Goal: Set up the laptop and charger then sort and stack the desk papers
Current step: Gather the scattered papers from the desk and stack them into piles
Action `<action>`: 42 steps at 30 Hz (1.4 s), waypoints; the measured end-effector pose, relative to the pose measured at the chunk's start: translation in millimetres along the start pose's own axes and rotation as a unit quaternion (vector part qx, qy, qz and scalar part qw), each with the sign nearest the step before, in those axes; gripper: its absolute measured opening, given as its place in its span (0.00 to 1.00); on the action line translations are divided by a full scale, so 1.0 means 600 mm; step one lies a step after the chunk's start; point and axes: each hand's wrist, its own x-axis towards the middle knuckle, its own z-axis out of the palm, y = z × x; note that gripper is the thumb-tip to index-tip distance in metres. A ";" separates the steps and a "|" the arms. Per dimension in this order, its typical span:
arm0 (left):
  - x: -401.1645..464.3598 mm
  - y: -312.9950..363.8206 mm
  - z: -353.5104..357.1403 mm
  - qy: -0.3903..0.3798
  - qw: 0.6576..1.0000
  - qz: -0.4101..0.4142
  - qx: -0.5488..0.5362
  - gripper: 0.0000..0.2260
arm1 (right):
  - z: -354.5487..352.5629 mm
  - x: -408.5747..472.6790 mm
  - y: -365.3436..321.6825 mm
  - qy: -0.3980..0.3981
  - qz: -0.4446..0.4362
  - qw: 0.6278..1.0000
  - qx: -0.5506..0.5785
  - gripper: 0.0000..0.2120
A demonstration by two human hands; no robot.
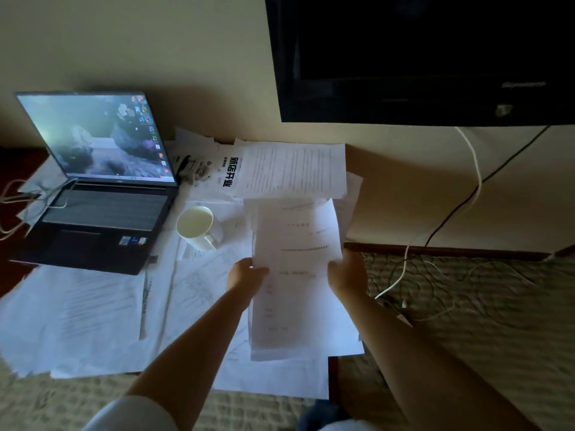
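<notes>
An open laptop (102, 188) with its screen lit stands at the desk's left. A white charger cable (18, 200) runs to the laptop's left side. Loose white papers (77, 312) cover most of the desk. My left hand (245, 275) and my right hand (347, 272) each grip one side of a printed sheet (295, 269), which they hold above the desk at centre right. Behind it lies a sheaf of printed pages (295, 169), beside a leaflet with bold black characters (229, 172).
A white mug (197, 227) stands between the laptop and the held sheet. A dark television (429, 57) hangs on the wall at the upper right. Black and white cables (466, 194) trail down onto the patterned carpet (482, 306) to the right of the desk.
</notes>
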 end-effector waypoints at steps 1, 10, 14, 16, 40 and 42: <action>-0.006 -0.001 0.000 0.000 1.000 0.007 -0.002 0.13 | -0.003 -0.008 0.002 -0.009 0.003 1.000 0.015 0.14; -0.069 -0.070 -0.040 -0.070 0.990 -0.091 -0.079 0.13 | -0.026 -0.092 0.044 -0.213 0.015 0.977 -0.012 0.12; -0.069 -0.092 -0.041 -0.048 0.992 -0.082 -0.079 0.11 | 0.021 -0.072 0.065 -0.054 -0.006 0.996 0.075 0.19; -0.068 -0.098 -0.039 -0.042 0.992 -0.089 -0.074 0.12 | 0.039 -0.059 0.071 0.008 -0.031 0.994 0.100 0.21; -0.145 -0.022 -0.125 0.087 0.928 0.230 -0.281 0.14 | -0.032 -0.198 -0.094 0.157 -0.135 0.937 0.281 0.16; -0.153 -0.018 -0.135 0.089 0.924 0.226 -0.295 0.14 | -0.034 -0.211 -0.108 0.155 -0.153 0.933 0.288 0.17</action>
